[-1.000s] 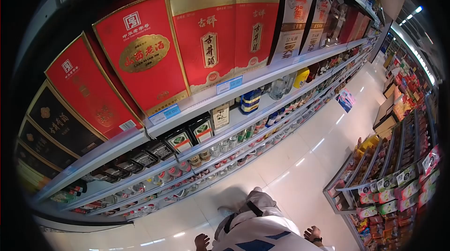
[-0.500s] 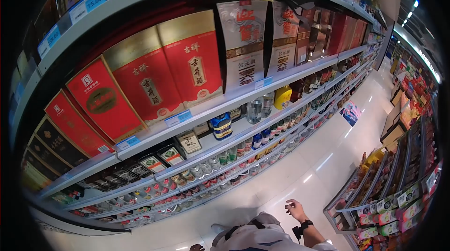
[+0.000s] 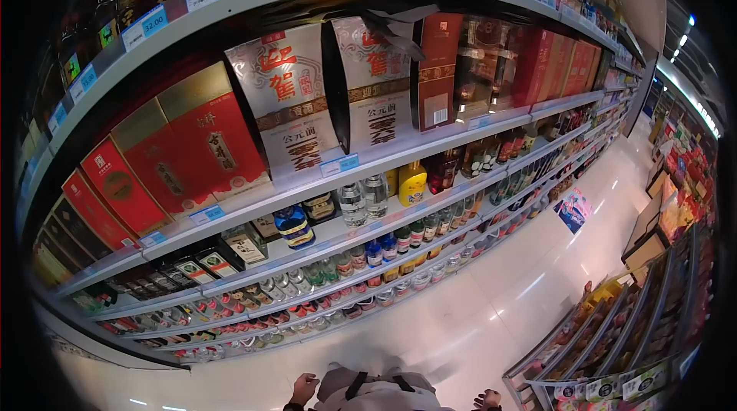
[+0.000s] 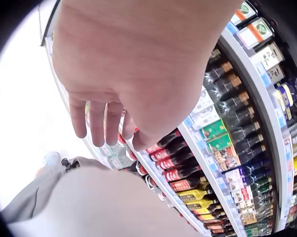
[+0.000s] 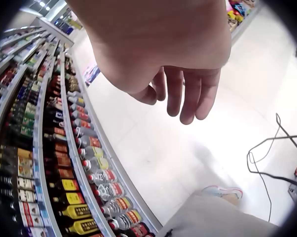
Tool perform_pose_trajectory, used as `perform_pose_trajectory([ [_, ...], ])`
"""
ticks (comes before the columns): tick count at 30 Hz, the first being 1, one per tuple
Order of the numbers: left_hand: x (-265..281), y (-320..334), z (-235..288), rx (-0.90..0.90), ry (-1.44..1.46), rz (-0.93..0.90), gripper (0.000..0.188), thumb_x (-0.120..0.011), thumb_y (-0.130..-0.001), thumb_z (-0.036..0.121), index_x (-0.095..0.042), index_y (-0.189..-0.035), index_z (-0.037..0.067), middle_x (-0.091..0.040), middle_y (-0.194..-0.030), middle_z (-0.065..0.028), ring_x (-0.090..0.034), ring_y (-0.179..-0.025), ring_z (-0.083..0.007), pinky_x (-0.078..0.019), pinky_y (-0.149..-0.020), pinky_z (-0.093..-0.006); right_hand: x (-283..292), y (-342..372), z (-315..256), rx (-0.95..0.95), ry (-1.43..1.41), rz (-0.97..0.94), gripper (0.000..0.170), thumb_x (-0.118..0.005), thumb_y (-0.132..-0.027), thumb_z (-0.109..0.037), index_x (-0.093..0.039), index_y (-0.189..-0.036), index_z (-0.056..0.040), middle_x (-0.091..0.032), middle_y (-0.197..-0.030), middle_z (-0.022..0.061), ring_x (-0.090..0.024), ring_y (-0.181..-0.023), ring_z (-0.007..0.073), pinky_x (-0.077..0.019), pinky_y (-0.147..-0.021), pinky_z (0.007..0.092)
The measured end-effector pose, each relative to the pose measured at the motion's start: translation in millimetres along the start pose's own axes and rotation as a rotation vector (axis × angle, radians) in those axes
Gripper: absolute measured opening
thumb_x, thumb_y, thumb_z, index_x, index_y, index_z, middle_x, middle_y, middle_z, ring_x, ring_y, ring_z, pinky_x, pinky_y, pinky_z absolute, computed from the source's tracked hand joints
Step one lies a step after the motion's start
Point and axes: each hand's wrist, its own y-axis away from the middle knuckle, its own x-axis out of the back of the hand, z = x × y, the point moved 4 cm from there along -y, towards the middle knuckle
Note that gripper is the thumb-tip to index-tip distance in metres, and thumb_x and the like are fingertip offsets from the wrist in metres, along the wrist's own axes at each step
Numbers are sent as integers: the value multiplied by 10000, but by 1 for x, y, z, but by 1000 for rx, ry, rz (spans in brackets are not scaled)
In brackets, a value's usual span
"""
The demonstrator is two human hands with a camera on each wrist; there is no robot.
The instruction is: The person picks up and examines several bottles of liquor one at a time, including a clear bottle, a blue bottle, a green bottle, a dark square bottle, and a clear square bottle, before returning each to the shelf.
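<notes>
Sliding leftwards across the head view, the 2 silver-white boxes (image 3: 288, 96) now stand nearer its middle than they did 1 second ago, and the red-and-gold boxes (image 3: 219, 131) have shifted further left with them. The yellow bottle (image 3: 412, 184) shows below the middle shelf edge (image 3: 414, 143), with the blue bottle (image 3: 295, 228) to its left. The person's right hand (image 3: 487, 399), half a second ago held out over the floor (image 3: 499, 288), is now lower, at the bottom of the view, while more of the left hand (image 3: 304, 389) shows than before. Neither grip has hold of anything: in the 2 wrist views the fingers of both hands hang relaxed and slightly bent, well short of closed. Nearest to the left hand, in its wrist view, are the red-labelled dark bottles (image 4: 175, 163) on a lower shelf; the right hand hangs above the floor, with the clear bottles (image 5: 109, 190) ranged on a low shelf to the left of its view. With both hands empty and apart from the goods, the change appears to be of viewpoint and arm position rather than of anything handled.
</notes>
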Motion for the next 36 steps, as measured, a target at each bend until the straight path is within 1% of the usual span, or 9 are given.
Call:
perform_pose_trajectory([
  [3,-24,-14,58,-136,-191,-97,393,-778,-863,262,-718,-1161,12,-768,-1045,-153,-742,-973,-263,-578,-882,-372,30,5,0,-110,-173,125,437,-531,-1053,-298,-481,-1417,-59,-612,-1288,252,-650,-1054,407,-576,-821,551],
  [7,-53,-54,126,-182,-198,-198,461,-769,-861,265,-663,-1228,7,-730,-1137,-159,-719,-1031,-281,-568,-910,-389,1,-7,-10,-68,-211,107,498,-514,-1053,-304,-434,-1461,-30,-581,-1359,256,-630,-1102,416,-571,-900,540],
  [12,-90,-94,246,-465,-141,-73,560,-787,-858,220,-574,-1337,23,-678,-1241,-194,-673,-1095,-336,-549,-925,-442,-68,-32,-45,109,-154,26,382,-499,-1049,-310,-527,-1327,-50,-689,-1102,169,-684,-814,284,-598,-647,424],
  [20,-138,-156,413,-625,166,134,876,-881,-758,178,-434,-1482,-30,-588,-1370,-250,-592,-1266,-360,-493,-1047,-441,-82,-4,-95,335,-30,-166,297,-647,-1007,-196,-612,-1284,-95,-695,-929,72,-669,-659,170,-548,-541,293],
  [27,-172,-228,478,-616,326,290,697,-881,-746,92,-555,-1342,-63,-661,-1266,-213,-656,-1161,-329,-519,-984,-402,-54,-51,-197,653,399,-88,297,-718,-964,-217,-678,-1221,-73,-699,-834,104,-636,-661,178,-521,-578,342],
  [30,-184,-249,486,-625,413,354,447,-883,-752,86,-682,-1120,-69,-738,-1050,-169,-692,-1034,-304,-519,-919,-412,-52,-79,-233,705,495,-71,324,-725,-956,-218,-675,-1235,-61,-740,-893,168,-682,-705,214,-555,-632,367],
  [33,-203,-280,464,-295,277,302,344,-853,-796,112,-709,-1059,-56,-748,-1008,-168,-689,-976,-318,-509,-903,-427,-66,-81,-250,714,522,-102,326,-730,-964,-210,-666,-1246,-60,-748,-906,164,-716,-720,207,-569,-631,362],
  [34,-209,-285,463,-512,205,537,256,-810,-841,141,-721,-993,-44,-751,-954,-165,-683,-916,-339,-498,-892,-442,-68,-78,-257,714,570,-122,329,-734,-969,-209,-660,-1255,-62,-750,-904,153,-728,-737,200,-567,-629,351],
  [36,-224,-316,438,-442,223,519,235,-792,-853,147,-717,-980,-37,-749,-950,-157,-680,-921,-346,-481,-917,-456,-70,-73,-272,707,568,-154,331,-735,-970,-207,-658,-1258,-64,-751,-905,151,-726,-734,199,-566,-629,348],
])
